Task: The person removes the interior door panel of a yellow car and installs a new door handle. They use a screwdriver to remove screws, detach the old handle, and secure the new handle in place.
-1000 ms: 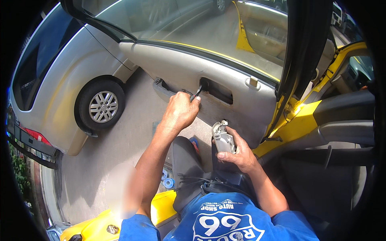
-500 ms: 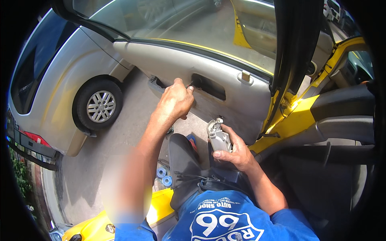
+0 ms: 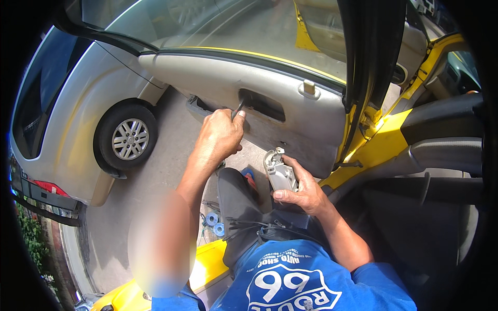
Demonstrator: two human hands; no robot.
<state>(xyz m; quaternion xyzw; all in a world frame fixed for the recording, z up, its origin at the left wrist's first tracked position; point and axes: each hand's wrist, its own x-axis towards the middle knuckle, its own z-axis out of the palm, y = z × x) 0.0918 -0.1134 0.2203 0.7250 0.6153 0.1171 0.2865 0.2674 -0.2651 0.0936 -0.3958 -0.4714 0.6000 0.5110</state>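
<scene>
My left hand (image 3: 220,133) is closed on a thin dark piece (image 3: 239,105), perhaps a cable or tool, at the rectangular opening (image 3: 263,109) in the grey inner door panel (image 3: 314,129) of a yellow car. My right hand (image 3: 303,192) holds a light-grey plastic handle housing (image 3: 280,175), its clips and hollow side facing up, below the opening. A grey armrest-like part (image 3: 199,106) juts from the panel left of my left hand. What the far end of the dark piece joins inside the opening I cannot make out.
A silver vehicle (image 3: 70,124) stands to the left. The door's window (image 3: 218,31) is above. The yellow door frame (image 3: 378,137) and dark interior (image 3: 410,217) are on the right. My legs (image 3: 236,194) are below, beside blue rolls (image 3: 211,217) on the pavement (image 3: 116,228).
My left hand, still closed on the dark piece, has shifted left, rising and then dropping slightly. My right hand with the housing has moved slightly left and up. The view has shifted a little.
</scene>
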